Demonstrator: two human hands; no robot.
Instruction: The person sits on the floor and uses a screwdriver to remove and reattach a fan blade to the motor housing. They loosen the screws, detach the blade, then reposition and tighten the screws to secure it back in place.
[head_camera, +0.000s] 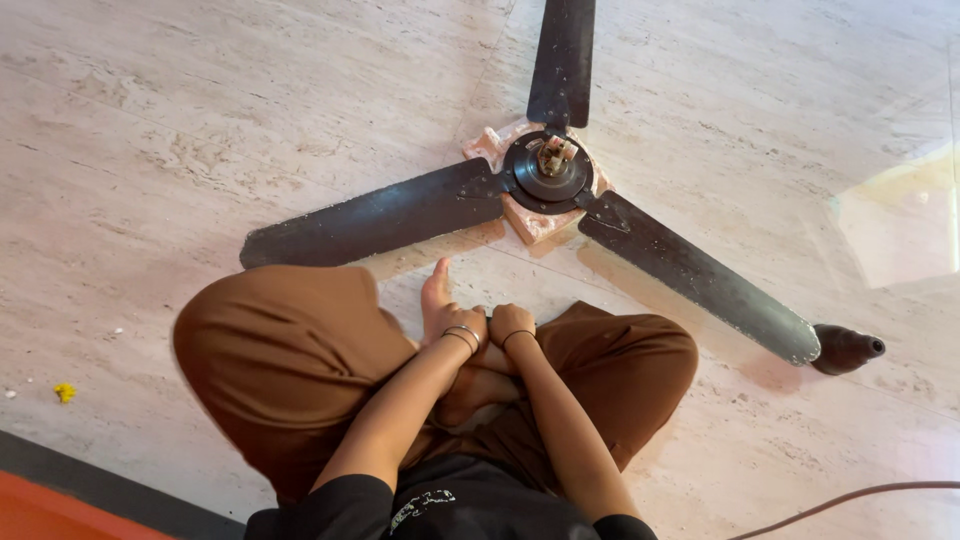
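Both hands, left (462, 330) and right (510, 322), tucked at feet; grip unclear; fan (548, 172) blade cut off.

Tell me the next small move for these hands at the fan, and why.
Probably reach the right hand forward to the fan hub. Both it and the left hand rest empty on the crossed feet, apart from the fan, whose hub sits propped on a pinkish block straight ahead.

A person in loose rust-brown cotton trousers (280, 370) and a black short-sleeved top (470, 505) with a small white print on the front. Thin metal bangles (463, 336) circle the left wrist; a single dark thin band (517, 336) rings the right. Feet (440, 300) are bare.
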